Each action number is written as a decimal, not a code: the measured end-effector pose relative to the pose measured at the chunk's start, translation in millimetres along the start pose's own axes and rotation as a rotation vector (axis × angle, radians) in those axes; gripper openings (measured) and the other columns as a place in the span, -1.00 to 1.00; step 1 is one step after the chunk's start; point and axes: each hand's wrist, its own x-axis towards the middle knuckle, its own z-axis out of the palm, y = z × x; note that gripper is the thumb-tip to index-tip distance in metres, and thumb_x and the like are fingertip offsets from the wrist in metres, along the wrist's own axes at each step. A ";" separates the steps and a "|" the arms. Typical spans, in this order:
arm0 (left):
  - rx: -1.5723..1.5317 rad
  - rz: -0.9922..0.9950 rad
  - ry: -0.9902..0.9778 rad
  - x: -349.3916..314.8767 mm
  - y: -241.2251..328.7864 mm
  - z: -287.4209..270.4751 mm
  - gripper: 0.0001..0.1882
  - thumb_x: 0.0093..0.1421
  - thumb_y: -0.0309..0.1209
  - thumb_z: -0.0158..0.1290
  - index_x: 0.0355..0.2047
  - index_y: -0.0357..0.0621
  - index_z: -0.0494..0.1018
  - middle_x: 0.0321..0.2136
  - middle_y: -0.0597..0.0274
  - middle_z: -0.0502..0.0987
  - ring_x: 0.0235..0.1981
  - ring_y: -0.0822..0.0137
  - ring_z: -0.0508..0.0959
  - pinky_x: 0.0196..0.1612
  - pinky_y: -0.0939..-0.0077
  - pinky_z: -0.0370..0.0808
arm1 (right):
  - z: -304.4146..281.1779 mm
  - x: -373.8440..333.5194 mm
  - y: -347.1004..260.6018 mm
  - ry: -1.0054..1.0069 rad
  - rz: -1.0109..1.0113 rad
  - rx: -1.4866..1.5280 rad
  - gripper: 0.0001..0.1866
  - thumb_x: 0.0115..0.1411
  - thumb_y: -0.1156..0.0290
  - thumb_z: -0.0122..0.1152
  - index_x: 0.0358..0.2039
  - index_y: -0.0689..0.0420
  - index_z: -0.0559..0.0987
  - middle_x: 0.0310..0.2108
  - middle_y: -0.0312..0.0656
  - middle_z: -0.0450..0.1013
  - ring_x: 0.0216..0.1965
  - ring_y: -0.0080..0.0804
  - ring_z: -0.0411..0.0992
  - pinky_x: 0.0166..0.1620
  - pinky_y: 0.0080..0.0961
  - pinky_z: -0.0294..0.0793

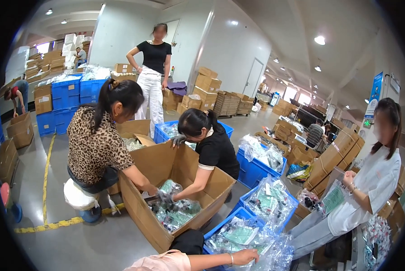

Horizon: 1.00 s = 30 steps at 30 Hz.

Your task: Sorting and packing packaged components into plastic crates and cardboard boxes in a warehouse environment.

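My right hand [246,256], with a bracelet at the wrist and a pale pink sleeve, reaches in from the lower edge. Its fingers are curled onto a clear plastic bag [274,255] over the near blue bin [206,247]. Green-and-white printed sheets [239,233] show through the bags in that bin. My left hand is out of view. In front stands a large open carton [141,214], with similar clear bags [175,212] inside. Two crouching people, one in a leopard-print top [98,140] and one in black [220,151], have their hands in or on it.
Two more blue bins [292,210] [256,171] of bagged goods stand on the right. There a person in a white shirt [362,189] holds a bagged sheet [334,198]. Another person [153,67] stands behind the carton. Stacked blue bins [67,97] are at the left.
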 end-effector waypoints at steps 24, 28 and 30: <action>-0.939 -0.618 -0.085 -18.0 -26.1 -1.1 -0.72 0.15 -0.25 -0.01 -0.28 -0.21 0.48 -0.63 0.47 0.38 -0.64 0.65 0.31 -0.55 0.76 0.27 | 46.8 162.1 246.3 0.806 0.236 -0.218 -0.64 0.17 0.27 -0.06 -0.07 0.18 0.40 -0.07 0.04 0.25 -0.10 -0.10 0.29 -0.12 -0.31 0.32; -0.807 -0.625 0.005 -5.9 -20.2 -4.6 -0.75 0.10 -0.27 0.02 -0.31 -0.16 0.51 -0.51 0.43 0.48 -0.59 0.64 0.34 -0.54 0.71 0.30 | 45.1 169.5 256.2 1.108 0.135 0.479 -0.56 0.06 0.34 0.11 -0.02 0.08 0.30 -0.16 0.01 0.33 -0.18 -0.15 0.36 -0.23 -0.25 0.40; -0.665 -0.544 0.142 -6.7 -21.4 -10.8 -0.81 0.11 -0.32 0.01 -0.37 -0.14 0.53 -0.64 0.45 0.44 -0.65 0.62 0.35 -0.60 0.68 0.32 | 42.3 167.6 275.5 1.020 -0.173 1.041 -0.49 0.04 0.38 0.13 0.02 0.01 0.21 -0.11 0.07 0.31 -0.19 -0.04 0.38 -0.39 -0.07 0.48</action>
